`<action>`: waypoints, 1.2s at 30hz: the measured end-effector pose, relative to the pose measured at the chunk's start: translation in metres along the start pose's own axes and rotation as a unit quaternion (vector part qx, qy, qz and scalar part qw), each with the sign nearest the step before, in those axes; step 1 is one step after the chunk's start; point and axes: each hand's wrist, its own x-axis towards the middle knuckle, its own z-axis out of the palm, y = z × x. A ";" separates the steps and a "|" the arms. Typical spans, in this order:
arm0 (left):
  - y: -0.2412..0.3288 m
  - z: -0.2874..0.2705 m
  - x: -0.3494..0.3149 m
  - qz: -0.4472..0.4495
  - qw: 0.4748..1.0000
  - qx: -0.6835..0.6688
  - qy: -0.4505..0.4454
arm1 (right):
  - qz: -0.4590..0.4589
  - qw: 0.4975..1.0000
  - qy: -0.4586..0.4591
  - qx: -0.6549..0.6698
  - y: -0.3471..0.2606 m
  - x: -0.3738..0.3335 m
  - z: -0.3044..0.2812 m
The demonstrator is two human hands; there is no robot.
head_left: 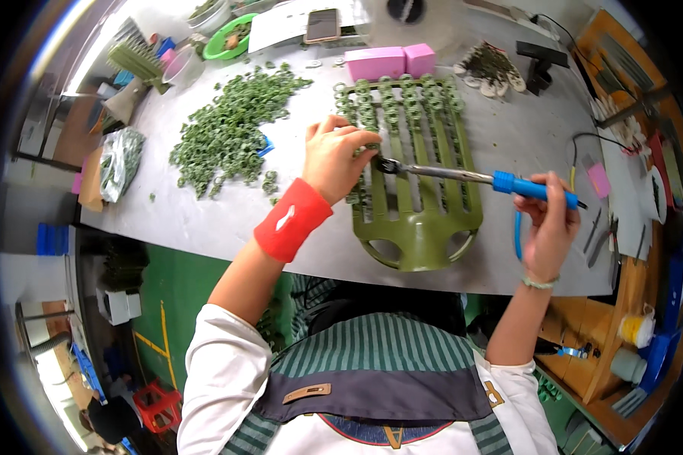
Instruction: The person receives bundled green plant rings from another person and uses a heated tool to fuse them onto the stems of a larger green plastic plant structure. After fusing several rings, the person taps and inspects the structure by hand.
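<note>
The right hand (546,233) is pinching the tool (535,187); the left hand (334,159) is hovering over the rack (421,235), its grip's state I cannot tell.

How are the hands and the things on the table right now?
Green rack: on the table, partly filled
Blue-handled tool: held, tip over rack
Left hand: fingers bent
Right hand: gripping the tool
Small green pieces: loosely heaped
Plastic bag: filled
Phone: lying flat
</note>
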 end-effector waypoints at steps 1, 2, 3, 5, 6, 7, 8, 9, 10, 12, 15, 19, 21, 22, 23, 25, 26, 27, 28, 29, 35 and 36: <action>0.002 -0.002 0.001 -0.003 1.000 0.014 -0.014 | 0.003 1.000 0.005 0.002 -0.001 0.001 -0.004; 0.004 -0.006 0.001 -0.005 0.999 0.007 -0.037 | 0.005 1.000 0.010 0.005 -0.005 -0.001 -0.006; 0.003 -0.011 0.004 -0.014 0.997 -0.071 -0.032 | 0.008 1.000 0.007 0.010 -0.007 -0.002 -0.009; -0.006 -0.025 0.006 -0.043 0.979 -0.199 -0.013 | 0.013 1.000 0.002 0.011 -0.009 -0.004 -0.013; -0.019 -0.035 0.001 -0.127 0.960 -0.248 0.004 | 0.015 1.000 -0.001 0.010 -0.010 -0.005 -0.016; -0.043 -0.044 -0.008 -0.159 0.967 -0.198 0.030 | 0.018 1.000 -0.006 0.008 -0.011 -0.006 -0.015; -0.062 -0.055 -0.019 -0.212 0.963 -0.165 0.004 | 0.019 1.000 -0.008 0.007 -0.012 -0.008 -0.015; -0.081 -0.069 -0.034 -0.214 0.971 -0.098 -0.050 | 0.021 1.000 -0.014 0.008 -0.013 -0.008 -0.013; -0.096 -0.074 -0.048 -0.213 0.970 0.012 -0.120 | 0.022 1.000 -0.018 0.006 -0.015 -0.009 -0.011; -0.110 -0.072 -0.068 -0.184 0.968 0.032 -0.168 | 0.020 1.000 -0.022 0.002 -0.016 -0.009 -0.014; -0.117 -0.068 -0.074 -0.226 0.956 -0.006 -0.189 | 0.018 1.000 -0.020 -0.003 -0.019 -0.010 -0.011; -0.087 -0.075 -0.059 -0.277 0.955 -0.089 -0.060 | 0.010 1.000 -0.010 -0.010 -0.020 -0.011 -0.009; -0.058 -0.073 -0.048 -0.271 0.939 -0.205 -0.047 | 0.008 1.000 -0.011 -0.013 -0.020 -0.010 -0.011; -0.039 -0.071 -0.040 -0.262 0.911 -0.317 -0.037 | 0.007 1.000 -0.010 -0.013 -0.020 -0.010 -0.012; -0.024 -0.069 -0.032 -0.224 0.917 -0.326 -0.048 | 0.005 1.000 -0.006 -0.017 -0.020 -0.010 -0.014; 0.001 -0.066 -0.026 -0.186 0.929 -0.311 -0.069 | 0.009 1.000 -0.006 -0.015 -0.019 -0.010 -0.013; 0.010 -0.062 -0.024 -0.165 0.936 -0.302 -0.076 | 0.007 1.000 -0.004 -0.017 -0.017 -0.010 -0.013; 0.017 -0.060 -0.021 -0.151 0.946 -0.275 -0.085 | 0.012 1.000 -0.005 -0.011 -0.016 -0.010 -0.013; 0.019 -0.054 -0.020 -0.132 0.954 -0.253 -0.091 | 0.017 1.000 -0.005 -0.005 -0.015 -0.010 -0.013; 0.019 -0.044 -0.021 -0.123 0.957 -0.252 -0.076 | 0.016 1.000 -0.009 -0.007 -0.015 -0.010 -0.011; 0.022 -0.020 -0.016 -0.031 0.997 -0.075 0.001 | 0.020 1.000 -0.007 0.006 -0.003 -0.009 -0.008; 0.022 -0.017 -0.016 -0.008 0.999 -0.030 0.015 | 0.024 1.000 -0.011 0.011 0.000 -0.008 -0.008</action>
